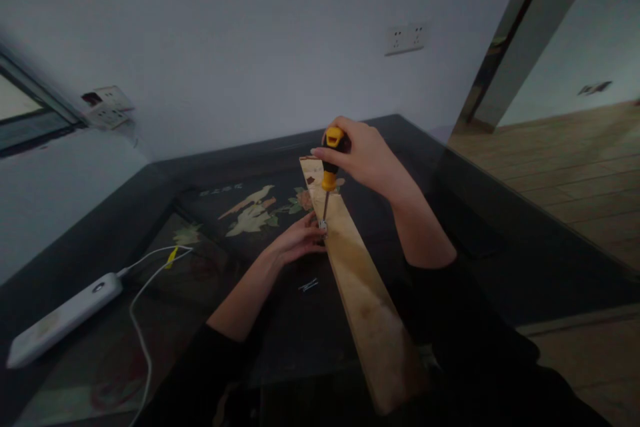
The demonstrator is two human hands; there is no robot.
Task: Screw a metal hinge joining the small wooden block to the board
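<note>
— Right hand wrapped tight around the yellow-and-black handle of the screwdriver, shaft upright, tip down at a small screw on the plank.

— Left hand?

— Pinching at the screw, fingertips pressed against the plank's left edge, just beside the tip.

— And the plank?

— Flat on the dark worktop, running away from the body, near end at the lap.

— Handling?

— Probably stiff and fairly light; likely to slide on that glossy top unless pressed down. Best gripped along the long edges. Screw tiny, easy to drop; more small screws loose just left of the plank.

— Anything else?

— White power bank with cable, well apart at the left.
</note>
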